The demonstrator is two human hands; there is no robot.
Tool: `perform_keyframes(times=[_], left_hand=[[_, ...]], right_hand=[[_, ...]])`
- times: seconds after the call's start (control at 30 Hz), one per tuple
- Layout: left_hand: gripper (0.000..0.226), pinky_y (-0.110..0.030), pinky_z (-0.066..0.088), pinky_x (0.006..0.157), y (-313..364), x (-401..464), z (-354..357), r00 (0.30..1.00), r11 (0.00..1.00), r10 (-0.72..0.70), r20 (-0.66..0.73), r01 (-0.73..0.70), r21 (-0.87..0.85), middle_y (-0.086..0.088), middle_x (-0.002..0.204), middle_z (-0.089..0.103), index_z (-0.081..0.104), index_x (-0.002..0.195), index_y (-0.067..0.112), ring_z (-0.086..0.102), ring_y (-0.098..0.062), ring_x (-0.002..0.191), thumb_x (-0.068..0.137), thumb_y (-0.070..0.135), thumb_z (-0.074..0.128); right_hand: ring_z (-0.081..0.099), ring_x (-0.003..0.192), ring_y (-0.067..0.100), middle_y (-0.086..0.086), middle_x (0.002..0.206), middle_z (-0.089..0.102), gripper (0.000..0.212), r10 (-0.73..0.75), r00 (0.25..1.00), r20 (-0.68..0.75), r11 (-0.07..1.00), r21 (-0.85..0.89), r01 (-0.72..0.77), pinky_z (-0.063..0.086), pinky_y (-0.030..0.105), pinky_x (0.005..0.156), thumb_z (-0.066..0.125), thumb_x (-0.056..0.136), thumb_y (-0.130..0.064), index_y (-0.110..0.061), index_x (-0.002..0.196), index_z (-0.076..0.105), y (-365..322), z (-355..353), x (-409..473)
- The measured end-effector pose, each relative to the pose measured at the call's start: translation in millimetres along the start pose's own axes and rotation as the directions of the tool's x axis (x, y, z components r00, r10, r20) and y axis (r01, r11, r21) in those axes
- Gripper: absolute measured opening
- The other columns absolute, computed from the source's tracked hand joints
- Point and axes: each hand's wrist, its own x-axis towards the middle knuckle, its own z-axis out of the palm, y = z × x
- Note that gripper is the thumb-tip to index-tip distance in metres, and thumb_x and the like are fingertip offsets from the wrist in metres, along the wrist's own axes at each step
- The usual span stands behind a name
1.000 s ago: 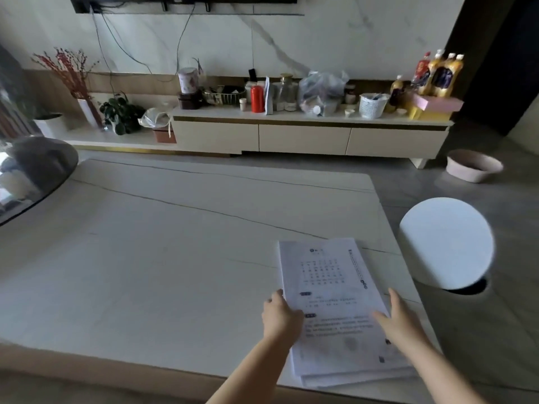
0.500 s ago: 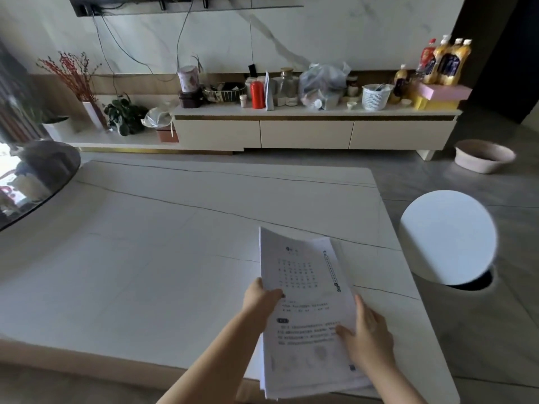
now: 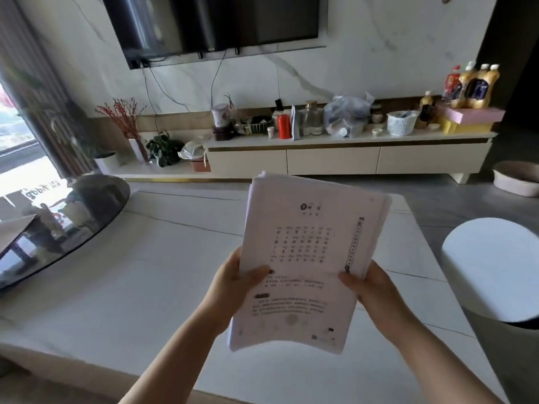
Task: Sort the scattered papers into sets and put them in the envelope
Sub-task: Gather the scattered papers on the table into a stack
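papers [image 3: 303, 258] print blurred, television [image 3: 215, 21] top cropped

Only the two forearms and the hands of the person are visible, and both arms are bare, without sleeve. The left hand [image 3: 233, 282] carries no ring, no watch and no glove, and the right hand [image 3: 372, 288] is the same. The fingers look short and slim, and the nails are not clear enough to describe.

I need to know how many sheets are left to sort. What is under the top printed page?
More sheets: their edges fan out behind the top page along its upper right. Both hands hold the stack. The count and their print are hidden.
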Motion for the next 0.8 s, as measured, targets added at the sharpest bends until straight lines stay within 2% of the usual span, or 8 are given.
perform_keyframes(times=[0.1,0.17,0.3,0.4,0.6,0.67,0.73,0.8], left_hand=[[0.047,-0.043,0.057,0.082,-3,-4,-16,0.996,0.996,0.087,-0.010,-0.087,0.024,-0.004,0.111,0.068,0.054,0.121,0.021,0.067,-0.023,0.100,0.076,0.022,0.066],[0.049,-0.042,0.056,0.084,-21,-8,-22,0.997,0.998,0.054,-0.046,-0.053,0.026,-0.004,0.114,0.065,0.050,0.123,0.023,0.065,-0.021,0.103,0.078,0.023,0.070],[0.041,-0.033,0.056,0.084,-64,-13,-24,0.997,0.999,-0.049,-0.062,0.050,0.001,-0.003,0.114,0.066,0.051,0.123,0.024,0.065,-0.015,0.102,0.086,0.015,0.068],[0.026,-0.037,0.054,0.084,-71,-10,-26,0.984,0.997,-0.066,-0.167,0.061,-0.036,-0.003,0.108,0.069,0.056,0.117,0.022,0.066,-0.018,0.099,0.094,0.010,0.056],[0.027,-0.023,0.050,0.077,-91,-17,-24,0.973,0.984,-0.180,-0.143,0.177,-0.031,0.001,0.111,0.068,0.054,0.120,0.022,0.064,-0.013,0.101,0.094,0.015,0.056],[0.019,-0.028,0.052,0.076,-92,-19,-20,0.965,0.978,-0.196,-0.173,0.206,0.042,0.000,0.107,0.068,0.058,0.112,0.023,0.064,-0.014,0.097,0.095,0.014,0.054],[0.010,-0.041,0.055,0.079,-86,-21,-19,0.954,0.974,-0.185,-0.234,0.210,0.085,-0.004,0.100,0.069,0.059,0.099,0.022,0.065,-0.019,0.090,0.095,0.014,0.054],[0.003,-0.048,0.055,0.079,-71,-29,-21,0.941,0.973,-0.188,-0.282,0.218,0.081,-0.006,0.092,0.070,0.059,0.092,0.017,0.067,-0.023,0.083,0.093,0.015,0.057]], right_hand=[[0.064,0.104,0.012,-0.008,0.115,0.068,0.043,-0.090,0.996,-0.019,0.995,-0.047,0.089,0.051,0.035,0.086,0.060,0.078,-0.027,-0.027,0.121,0.055,-14,23,3],[0.064,0.104,0.012,-0.008,0.113,0.068,0.041,-0.089,0.995,-0.039,0.993,-0.085,0.085,0.050,0.033,0.086,0.063,0.080,-0.028,-0.026,0.119,0.055,-2,34,1],[0.064,0.101,0.008,-0.011,0.106,0.067,0.029,-0.008,0.995,-0.103,0.989,-0.146,-0.007,0.050,0.014,0.073,0.063,0.088,-0.018,-0.026,0.113,0.051,40,59,-5],[0.064,0.094,-0.004,-0.016,0.103,0.067,0.025,-0.016,0.988,-0.152,0.985,-0.173,-0.011,0.048,0.007,0.069,0.057,0.092,-0.014,-0.028,0.112,0.053,47,68,-3],[0.060,0.104,0.011,-0.006,0.112,0.064,0.031,0.112,0.976,-0.189,0.966,-0.209,-0.152,0.044,0.013,0.074,0.054,0.092,-0.008,-0.022,0.120,0.050,71,66,-7],[0.059,0.100,0.011,-0.003,0.112,0.062,0.029,0.156,0.972,-0.178,0.949,-0.245,-0.198,0.044,0.011,0.069,0.050,0.094,-0.007,-0.023,0.118,0.049,73,68,-12],[0.058,0.090,0.006,-0.003,0.107,0.062,0.026,0.170,0.968,-0.185,0.945,-0.249,-0.213,0.045,0.010,0.059,0.049,0.095,-0.008,-0.021,0.116,0.050,63,67,-18],[0.060,0.089,0.003,-0.008,0.103,0.065,0.022,0.160,0.972,-0.175,0.938,-0.281,-0.205,0.046,0.015,0.062,0.051,0.094,-0.012,-0.022,0.113,0.054,46,66,-26]])
